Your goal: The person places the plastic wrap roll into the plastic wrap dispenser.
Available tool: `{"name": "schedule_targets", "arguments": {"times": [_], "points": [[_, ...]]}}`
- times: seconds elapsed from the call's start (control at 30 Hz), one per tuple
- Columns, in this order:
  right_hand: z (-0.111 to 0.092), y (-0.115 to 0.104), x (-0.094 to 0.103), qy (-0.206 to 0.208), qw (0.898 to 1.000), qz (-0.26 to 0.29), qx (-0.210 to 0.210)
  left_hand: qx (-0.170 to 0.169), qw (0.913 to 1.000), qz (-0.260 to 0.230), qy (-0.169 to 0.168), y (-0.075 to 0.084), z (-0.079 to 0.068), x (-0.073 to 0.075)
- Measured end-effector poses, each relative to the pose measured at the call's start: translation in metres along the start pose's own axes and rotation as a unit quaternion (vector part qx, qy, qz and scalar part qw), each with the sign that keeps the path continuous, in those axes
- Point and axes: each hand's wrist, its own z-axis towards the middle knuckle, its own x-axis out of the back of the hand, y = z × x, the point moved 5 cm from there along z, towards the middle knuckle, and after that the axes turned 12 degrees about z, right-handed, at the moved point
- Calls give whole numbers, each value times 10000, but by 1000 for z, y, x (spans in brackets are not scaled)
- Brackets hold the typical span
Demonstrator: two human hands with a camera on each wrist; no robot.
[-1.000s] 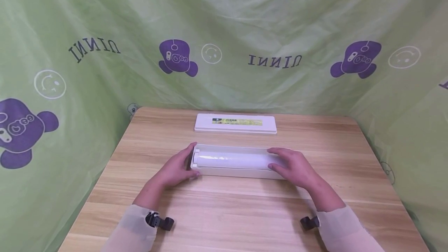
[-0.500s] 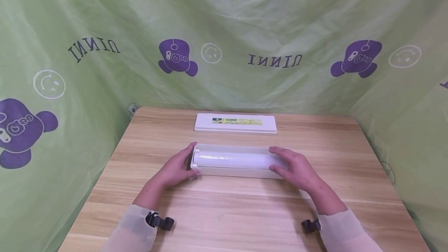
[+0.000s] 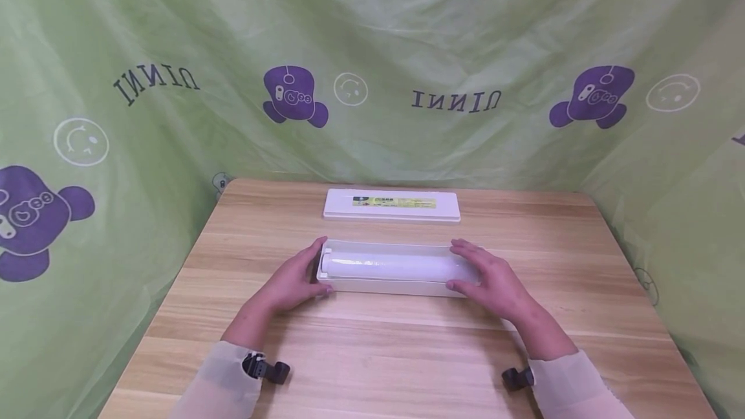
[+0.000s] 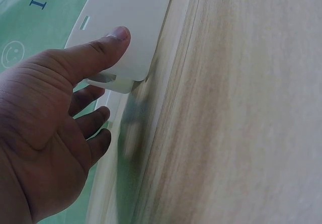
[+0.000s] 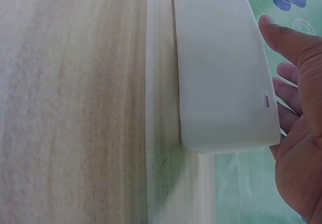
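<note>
A long white cling film box point(image 3: 390, 287) lies on the table with its top uncovered. Inside it is a clear-white roll of cling film point(image 3: 396, 266). My left hand point(image 3: 293, 280) holds the box's left end; in the left wrist view its thumb point(image 4: 108, 50) presses the front wall and the fingers reach round the end. Over the right end hovers my right hand point(image 3: 495, 283), thumb by the front rim and fingers by the back rim. The right wrist view shows that hand point(image 5: 302, 108) loosely spread, thumb at the top edge, not clasping the wall.
Behind the box lies a white lid point(image 3: 401, 212) with a yellow-green label point(image 3: 396, 202). The wooden table point(image 3: 372, 361) is enclosed by a green printed curtain point(image 3: 384, 147) along the back and both sides.
My right hand has spread its thumb and fingers wider apart and shifted slightly right, baring more of the roll. The left hand, box and lid have stayed in place.
</note>
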Motion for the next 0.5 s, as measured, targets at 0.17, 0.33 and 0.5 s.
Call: {"name": "schedule_targets", "arguments": {"times": [0.17,0.33,0.5], "points": [[-1,1,0,1,9999,-62,-156,5,10000,-37,2,-1,0,0],[-2,3,0,57,9996,-47,-279,-13,10000,-26,-4,-1,-1,0],[-5,7,1,129,9989,-74,-441,42,10000,-4,-29,-1,-1,0]]}}
